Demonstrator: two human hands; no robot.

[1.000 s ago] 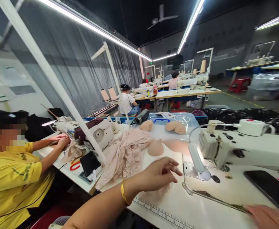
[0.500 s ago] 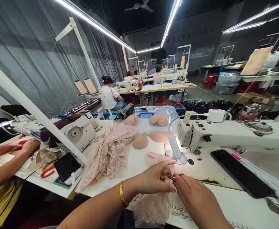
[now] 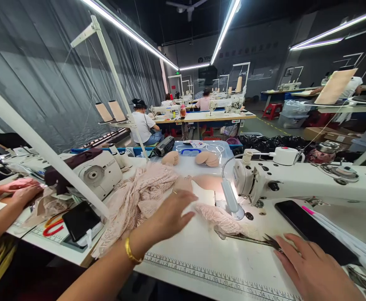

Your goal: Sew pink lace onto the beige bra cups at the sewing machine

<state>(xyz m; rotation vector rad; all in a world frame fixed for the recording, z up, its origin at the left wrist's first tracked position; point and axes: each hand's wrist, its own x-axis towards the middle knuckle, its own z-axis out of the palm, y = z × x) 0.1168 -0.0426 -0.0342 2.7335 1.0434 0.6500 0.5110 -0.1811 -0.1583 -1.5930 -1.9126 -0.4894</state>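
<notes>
My left hand (image 3: 175, 209), with a gold bangle on the wrist, reaches over the table with its fingers apart and nothing in them. Just beyond it are beige rounded pads (image 3: 183, 183), partly hidden by the fingers. A heap of pale pink lace fabric (image 3: 148, 184) lies to its left. My right hand (image 3: 311, 259) rests low on the sewing machine bed, closed around thread snips (image 3: 273, 241) whose blades point left. Between my hands, a small lace piece (image 3: 219, 218) lies beside the sewing machine's (image 3: 302, 179) needle area.
A black phone (image 3: 314, 230) and white pens with a pink tip (image 3: 308, 210) lie right of the machine's front. More pads (image 3: 207, 158) sit on a clear plastic lid (image 3: 186, 167) behind. At left, a co-worker's hands (image 3: 26, 190) work at another machine (image 3: 92, 173).
My hands have parted: the left went left and away toward the pads, the right went right with the snips. The lace that hung at the front edge is no longer there.
</notes>
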